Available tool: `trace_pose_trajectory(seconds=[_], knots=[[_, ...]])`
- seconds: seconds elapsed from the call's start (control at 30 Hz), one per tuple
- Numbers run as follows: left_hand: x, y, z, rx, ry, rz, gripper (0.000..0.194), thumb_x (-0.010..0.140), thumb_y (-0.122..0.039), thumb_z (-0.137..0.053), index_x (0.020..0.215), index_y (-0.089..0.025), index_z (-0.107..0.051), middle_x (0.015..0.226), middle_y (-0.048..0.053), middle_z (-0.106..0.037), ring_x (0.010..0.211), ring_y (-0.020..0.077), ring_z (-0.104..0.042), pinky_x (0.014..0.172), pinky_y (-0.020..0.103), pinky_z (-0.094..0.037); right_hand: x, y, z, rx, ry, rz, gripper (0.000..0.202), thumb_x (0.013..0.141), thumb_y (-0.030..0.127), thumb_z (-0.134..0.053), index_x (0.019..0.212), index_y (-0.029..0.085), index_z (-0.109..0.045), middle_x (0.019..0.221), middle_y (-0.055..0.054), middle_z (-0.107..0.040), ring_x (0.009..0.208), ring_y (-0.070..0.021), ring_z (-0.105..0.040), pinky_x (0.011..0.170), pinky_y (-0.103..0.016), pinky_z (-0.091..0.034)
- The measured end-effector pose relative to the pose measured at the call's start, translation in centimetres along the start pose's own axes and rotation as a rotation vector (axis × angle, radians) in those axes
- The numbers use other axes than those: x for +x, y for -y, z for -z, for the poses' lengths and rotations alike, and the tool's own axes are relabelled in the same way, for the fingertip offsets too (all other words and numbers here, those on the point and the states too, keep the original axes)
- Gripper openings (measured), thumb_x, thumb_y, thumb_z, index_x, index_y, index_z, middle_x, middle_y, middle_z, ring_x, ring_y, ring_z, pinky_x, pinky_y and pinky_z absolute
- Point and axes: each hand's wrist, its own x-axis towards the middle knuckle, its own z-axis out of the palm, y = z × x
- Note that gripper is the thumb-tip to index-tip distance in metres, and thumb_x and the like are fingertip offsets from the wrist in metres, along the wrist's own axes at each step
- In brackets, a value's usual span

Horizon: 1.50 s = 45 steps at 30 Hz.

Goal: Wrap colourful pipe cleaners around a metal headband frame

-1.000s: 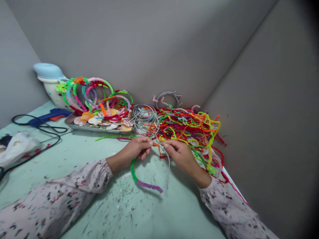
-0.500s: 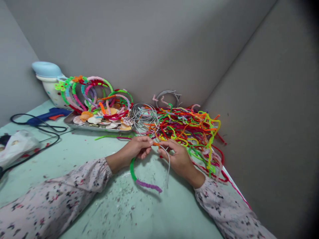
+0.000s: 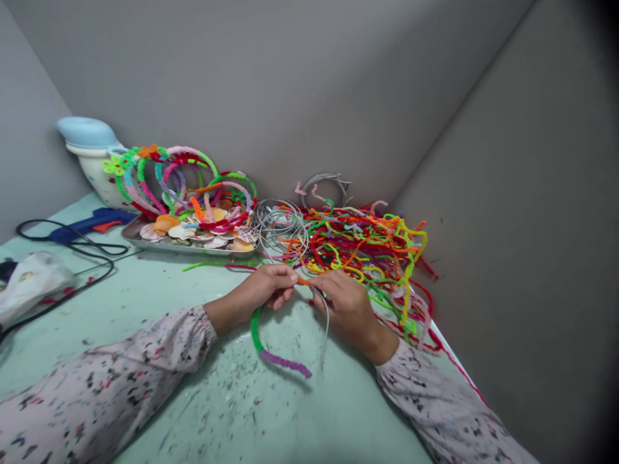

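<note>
Hoop (image 3: 327, 325) of thin wire, part covered and part bare, is held over the table (image 3: 290, 419), its two ends pointing away from the far edge. A purple wrap (image 3: 287, 365) and a green wrap (image 3: 256, 332) cover its left side; a short orange strip (image 3: 304, 281) sits at the top, and the right side is bare. The left hand (image 3: 271, 287) pinches the hoop at the strip's left end. The right hand (image 3: 345, 301) has its fingers closed on the hoop at the strip's right end, where exactly what lies between the fingertips is hidden.

For an even covering, I would judge, the left pinch should stay firm so the wire cannot spin, while the right fingers lay each turn snug against the last, under light tension. Gaps or loose turns would probably slide. The pile of fuzzy stems (image 3: 358, 241) toward the far right corner could snag the work, so best kept apart.
</note>
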Motion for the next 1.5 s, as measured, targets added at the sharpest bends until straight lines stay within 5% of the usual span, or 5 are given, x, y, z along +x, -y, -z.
trace_pose_trajectory(seconds=[0.4, 0.57, 0.7, 0.9, 1.5], knots=[[0.1, 0.0, 0.1, 0.011, 0.036, 0.002, 0.019, 0.079, -0.033, -0.062, 0.075, -0.016, -0.053, 0.053, -0.005, -0.053, 0.034, 0.0031, -0.042, 0.034, 0.014, -0.027, 0.1, -0.3, 0.9, -0.253, 0.074, 0.191, 0.019, 0.090, 0.015, -0.049, 0.101, 0.015, -0.065, 0.085, -0.009, -0.068, 0.079, -0.0197, -0.058, 0.071, -0.033, -0.044], [0.2, 0.1, 0.2, -0.037, -0.008, -0.019, 0.020, 0.079, -0.034, -0.062, 0.082, -0.016, -0.055, 0.055, -0.006, -0.053, 0.035, 0.0025, -0.042, 0.035, 0.013, -0.028, 0.4, 0.1, 0.6, -0.066, -0.035, -0.053, 0.017, 0.087, 0.018, -0.053, 0.100, 0.018, -0.065, 0.094, -0.009, -0.067, 0.088, -0.0204, -0.057, 0.079, -0.034, -0.045], [0.1, -0.1, 0.0, -0.056, -0.049, -0.030, 0.021, 0.078, -0.035, -0.063, 0.082, -0.017, -0.054, 0.056, -0.006, -0.053, 0.037, 0.0024, -0.043, 0.037, 0.013, -0.028, 0.8, 0.0, 0.5, 0.218, -0.101, -0.426, 0.015, 0.087, 0.029, -0.054, 0.087, 0.019, -0.065, 0.082, -0.005, -0.065, 0.076, -0.0180, -0.058, 0.070, -0.031, -0.046], [-0.1, -0.2, -0.3, 0.032, -0.093, -0.071, 0.021, 0.080, -0.037, -0.060, 0.084, -0.017, -0.054, 0.057, -0.006, -0.052, 0.038, 0.0028, -0.041, 0.037, 0.013, -0.024, 1.4, 0.0, 0.6, 0.936, 0.159, -0.930, 0.037, 0.083, 0.050, -0.052, 0.075, 0.016, -0.064, 0.069, -0.003, -0.064, 0.059, -0.0138, -0.056, 0.054, -0.026, -0.042], [-0.4, -0.4, -0.8, 0.090, -0.090, -0.130, 0.023, 0.080, -0.039, -0.059, 0.082, -0.017, -0.054, 0.058, -0.005, -0.051, 0.039, 0.0027, -0.041, 0.038, 0.014, -0.025, 1.6, 1.0, 0.6, 1.301, 0.102, -1.137, 0.018, 0.071, 0.028, -0.068, 0.082, 0.015, -0.068, 0.071, -0.002, -0.064, 0.058, -0.0095, -0.055, 0.050, -0.020, -0.038]])
